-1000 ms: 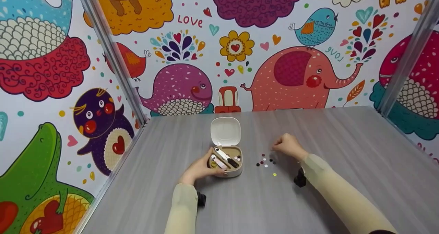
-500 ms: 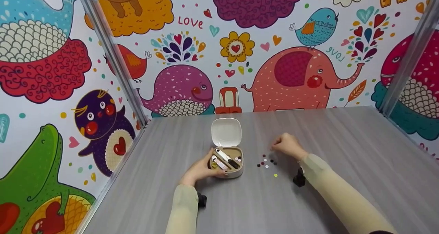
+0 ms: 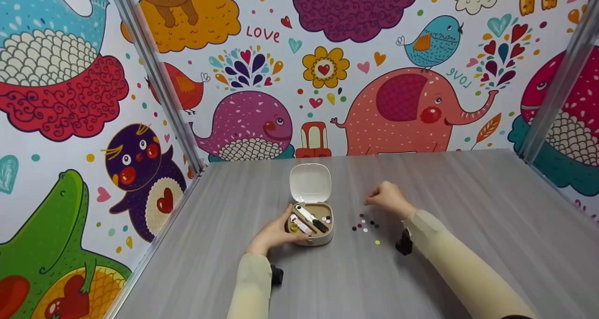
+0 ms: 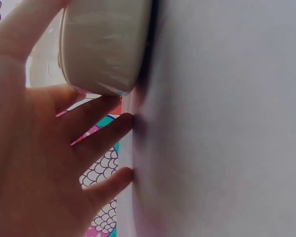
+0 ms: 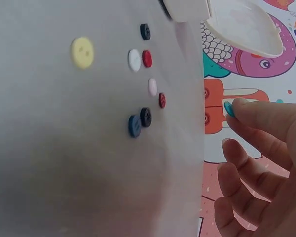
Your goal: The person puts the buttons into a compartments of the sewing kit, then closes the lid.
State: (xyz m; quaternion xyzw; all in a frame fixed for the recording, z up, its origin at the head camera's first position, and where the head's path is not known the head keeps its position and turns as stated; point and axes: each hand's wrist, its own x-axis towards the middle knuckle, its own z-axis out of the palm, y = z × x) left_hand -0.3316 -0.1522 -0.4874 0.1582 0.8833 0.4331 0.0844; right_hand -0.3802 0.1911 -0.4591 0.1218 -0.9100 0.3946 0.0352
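Note:
In the head view, my left hand (image 3: pixel 273 232) grips a small cream sewing box (image 3: pixel 322 239), thumb at the front and fingers along its left side. The box's white lid (image 3: pixel 310 182) stands raised behind it. A white-and-black tool (image 3: pixel 311 217) lies slantwise inside, with a pinkish item (image 3: pixel 302 225) beside it and a few buttons in the right compartment. My right hand (image 3: pixel 390 199) hovers to the right of the box. Seen from the right wrist, its thumb and index finger pinch a teal button (image 5: pixel 229 108), the other fingers loosely bent.
Several loose buttons lie on the grey table (image 3: pixel 355 281) between box and right hand. Among them are a yellow button (image 5: pixel 82 52), a white button (image 5: pixel 134 60) and a blue button (image 5: pixel 134 126). Cartoon-printed walls (image 3: pixel 323 99) bound the back and sides.
My right hand has shifted a little to the left, toward the box, its pinch kept. The left hand holds the box as before. The head view has tilted slightly.

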